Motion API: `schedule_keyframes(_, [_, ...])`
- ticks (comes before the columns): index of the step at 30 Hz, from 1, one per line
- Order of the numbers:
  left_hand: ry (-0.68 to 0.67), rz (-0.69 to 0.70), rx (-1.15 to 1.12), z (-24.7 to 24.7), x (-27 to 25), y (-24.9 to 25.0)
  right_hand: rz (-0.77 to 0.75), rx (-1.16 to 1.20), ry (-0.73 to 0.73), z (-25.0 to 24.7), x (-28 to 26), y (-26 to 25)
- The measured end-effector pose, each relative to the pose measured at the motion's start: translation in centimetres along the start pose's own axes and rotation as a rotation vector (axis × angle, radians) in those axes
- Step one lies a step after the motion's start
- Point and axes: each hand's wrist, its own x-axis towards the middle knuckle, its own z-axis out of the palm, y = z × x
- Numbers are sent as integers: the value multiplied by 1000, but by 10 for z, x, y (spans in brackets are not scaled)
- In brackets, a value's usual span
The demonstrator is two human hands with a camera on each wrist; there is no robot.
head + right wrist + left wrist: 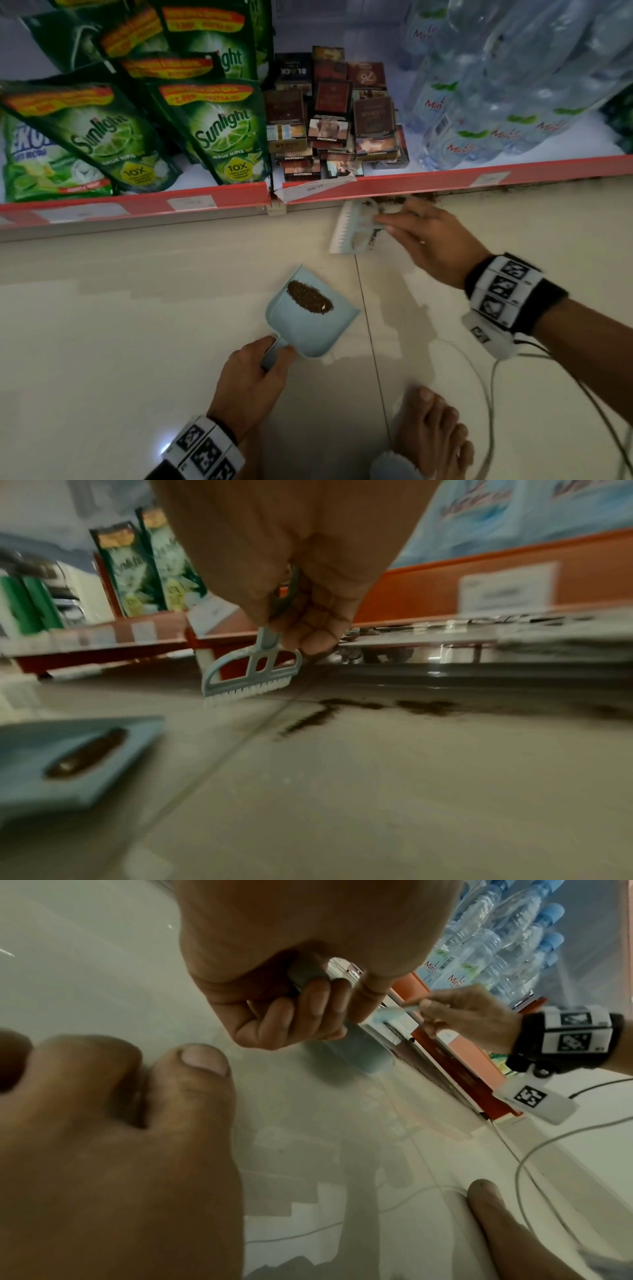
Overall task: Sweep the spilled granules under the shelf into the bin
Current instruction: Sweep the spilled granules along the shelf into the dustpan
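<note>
Both forearms are bare, with no sleeves reaching the wrists. The left hand (255, 371) has a black wrist strap (202, 452) carrying white tiles printed with black square-patterned markers. The right hand (433, 240) wears a like black band (510, 291) with three such marker tiles in a row; a small white block (534, 1103) with its own marker hangs under it, and thin pale cables (493, 394) trail from it. A bare foot (433, 435) shows, short-nailed, unshod.
</note>
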Motion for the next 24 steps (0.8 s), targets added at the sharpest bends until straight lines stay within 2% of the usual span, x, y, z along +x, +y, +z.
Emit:
schedule_keyframes(3, [1,0,17,-2,-2,-1,-23,78,-30,25,25,-32])
schedule_keyframes(6, [20,-9,28,-4,-4,-1,-31,62,-107,43,44,-53])
schedule_keyframes(9, [26,-26,29,-4,-5,-1,9,-10,-202,39,46,-46])
schedule_keyframes(12, [24,-28,2,-6,-4,-1,42,-111,-226,19,26,-20])
schedule_keyframes(15, [26,-32,-7,-4,-1,-3,115,-178,-178,-6,-9,13])
schedule_keyframes(19, [17,-4,-3,1,3,-1,199,-122,-101,-30,-40,34])
schedule_keyframes(24, [-31,53,24,4,6,8,79,18,-8,-12,-20,11])
